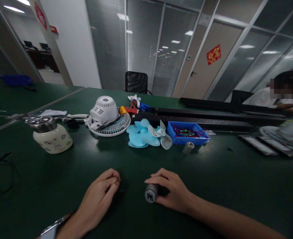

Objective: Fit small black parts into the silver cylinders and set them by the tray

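Toward the near edge of the worktop [131,222], we note passage between left hand [99,192] and right hand [173,191], stopped toward the far edge by blue blades [145,134], blue tray [178,139] and fan head [104,109].

- A narrow wristwatch-like band of silvery metal, pale grey and black [58,221] is worn on the left wrist.
- Along its metal edge a bright shine is shown, and beside the metal a dark strip is seen.
- Its smooth pale grey part is cut off by the bottom of the view; finer detail is blurred.
- The bare, slender-fingered left hand [100,191] is left uncovered.
- The bare right hand [173,191] and smooth, slim right forearm [223,214] are likewise uncovered.
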Demonstrator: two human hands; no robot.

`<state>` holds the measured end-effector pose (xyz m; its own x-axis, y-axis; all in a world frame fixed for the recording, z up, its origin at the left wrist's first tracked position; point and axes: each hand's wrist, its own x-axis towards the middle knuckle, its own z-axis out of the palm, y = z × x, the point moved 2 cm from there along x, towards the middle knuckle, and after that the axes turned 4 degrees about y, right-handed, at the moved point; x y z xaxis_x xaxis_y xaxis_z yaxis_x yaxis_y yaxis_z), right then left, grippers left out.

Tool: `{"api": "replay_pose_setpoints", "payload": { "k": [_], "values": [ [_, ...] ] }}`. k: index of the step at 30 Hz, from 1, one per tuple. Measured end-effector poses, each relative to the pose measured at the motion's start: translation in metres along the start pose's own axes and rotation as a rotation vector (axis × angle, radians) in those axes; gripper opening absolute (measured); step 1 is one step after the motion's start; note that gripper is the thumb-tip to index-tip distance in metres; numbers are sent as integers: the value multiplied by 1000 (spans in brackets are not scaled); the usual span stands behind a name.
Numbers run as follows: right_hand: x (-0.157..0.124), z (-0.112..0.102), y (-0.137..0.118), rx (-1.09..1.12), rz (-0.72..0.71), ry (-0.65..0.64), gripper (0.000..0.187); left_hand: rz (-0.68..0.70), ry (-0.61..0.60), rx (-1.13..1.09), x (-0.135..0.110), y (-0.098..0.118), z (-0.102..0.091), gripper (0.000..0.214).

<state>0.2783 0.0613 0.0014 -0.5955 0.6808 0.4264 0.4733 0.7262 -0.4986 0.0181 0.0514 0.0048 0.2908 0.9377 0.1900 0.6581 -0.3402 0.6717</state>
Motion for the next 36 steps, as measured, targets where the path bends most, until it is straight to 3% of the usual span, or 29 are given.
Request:
{"api": "replay_pose_setpoints", "payload": {
  "k": [13, 15, 18, 21, 23, 27, 32, 34, 36],
  "values": [
    [7, -6, -1, 99, 281, 2, 41, 4, -45, 14, 3, 3, 1, 40],
    [2, -13, 6, 193, 354, 69, 40, 6, -39, 10, 3, 3, 1, 41],
    [-17, -35, 31, 216, 500, 275, 38, 15, -24, 2, 3, 3, 1, 40],
    [-45, -70, 68, 12, 647, 555, 45, 20, -22, -5, 2, 1, 1, 37],
    [-62, -92, 91, -146, 735, 668, 50, 23, -23, -10, 3, 1, 2, 36],
    [-76, -112, 121, -287, 870, 623, 53, 22, -17, -11, 3, 1, 2, 38],
    [-71, -110, 128, -444, 896, 508, 52, 30, -21, -9, 2, 3, 2, 37],
    [-71, -108, 122, -428, 892, 551, 62, 25, -17, -21, 2, 4, 0, 37],
    [-72, -106, 108, -401, 824, 693, 82, 2, 7, -49, 3, 4, -1, 38]
  ]
}}
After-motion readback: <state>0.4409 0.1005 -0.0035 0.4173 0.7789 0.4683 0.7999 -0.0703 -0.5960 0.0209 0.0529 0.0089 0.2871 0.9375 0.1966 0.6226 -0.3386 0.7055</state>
